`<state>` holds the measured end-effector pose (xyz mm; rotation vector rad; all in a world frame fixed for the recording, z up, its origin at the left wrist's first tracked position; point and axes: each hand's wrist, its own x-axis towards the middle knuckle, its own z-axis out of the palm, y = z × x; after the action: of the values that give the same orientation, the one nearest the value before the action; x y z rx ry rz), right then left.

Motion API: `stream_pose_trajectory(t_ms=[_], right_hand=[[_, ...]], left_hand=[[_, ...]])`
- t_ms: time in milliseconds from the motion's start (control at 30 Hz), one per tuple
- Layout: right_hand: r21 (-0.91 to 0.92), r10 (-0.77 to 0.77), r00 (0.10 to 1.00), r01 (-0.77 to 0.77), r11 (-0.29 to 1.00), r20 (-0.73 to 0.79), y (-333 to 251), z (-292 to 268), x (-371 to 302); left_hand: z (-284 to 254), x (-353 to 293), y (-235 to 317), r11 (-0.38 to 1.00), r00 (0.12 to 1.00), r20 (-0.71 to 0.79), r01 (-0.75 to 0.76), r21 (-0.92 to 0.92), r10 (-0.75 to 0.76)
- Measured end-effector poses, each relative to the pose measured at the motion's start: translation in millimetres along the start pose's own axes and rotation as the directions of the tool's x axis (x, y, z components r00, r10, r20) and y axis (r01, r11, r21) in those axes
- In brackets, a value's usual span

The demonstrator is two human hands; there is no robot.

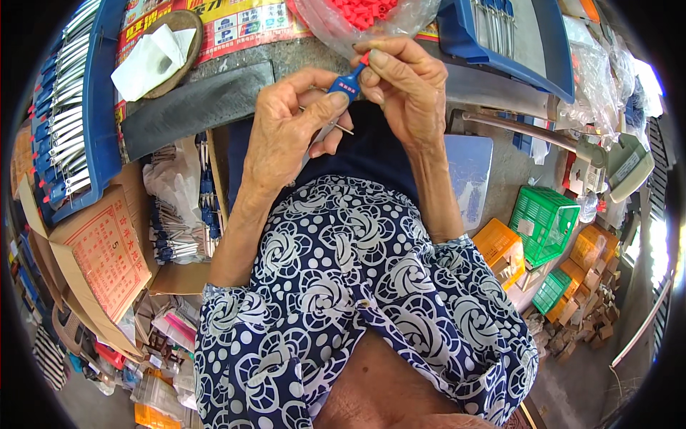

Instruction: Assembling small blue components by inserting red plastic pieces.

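Note:
My left hand [286, 125] is closed round a tool with a flat blue plastic handle [346, 86], its thumb lying on the handle. A thin metal shaft [344, 129] sticks out below the fingers; most of the metal part is hidden by the hand. At the handle's narrow upper end, my right hand [414, 79] pinches a small red cap [365, 58] between thumb and fingers. The cap touches the blue tip; whether it is fully seated I cannot tell. Just beyond both hands lies a clear plastic bag [321, 28] with many loose red caps [357, 11].
At left, a blue tray [103, 107] holds rows of similar tools with red ends. Another blue tray [529, 71] stands at right. White tissue [153, 61] lies on a round wooden dish [191, 53]. A cardboard box [107, 250] stands lower left, green [543, 223] and orange crates [498, 247] right.

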<state>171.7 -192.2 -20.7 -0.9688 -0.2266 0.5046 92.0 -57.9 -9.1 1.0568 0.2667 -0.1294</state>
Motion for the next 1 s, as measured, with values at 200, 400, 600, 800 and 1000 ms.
stream_pose_trajectory(t_ms=[200,400,600,800,1000], right_hand=[[-0.049,-0.008,1.000,0.007,0.999,-0.011,4,-1,-12],[0.030,0.184,0.983,-0.184,0.983,-0.009,5,-6,-35],[0.020,0.454,0.890,-0.455,0.890,0.049,8,-20,-60],[0.130,0.689,0.721,-0.693,0.709,0.081,17,-27,-93],[0.175,0.711,0.702,-0.707,0.686,0.048,20,-29,-107]], left_hand=[[-4,-4,-1,0.997,0.999,0.010,0.032,0.067,-0.032],[-18,-20,7,0.942,0.992,0.109,0.024,0.336,-0.064],[-25,-41,1,0.874,0.977,0.099,0.122,0.471,-0.190],[-23,-64,-14,0.773,0.963,0.203,0.011,0.635,-0.180],[-22,-71,-25,0.777,0.957,0.207,0.028,0.629,-0.202]])
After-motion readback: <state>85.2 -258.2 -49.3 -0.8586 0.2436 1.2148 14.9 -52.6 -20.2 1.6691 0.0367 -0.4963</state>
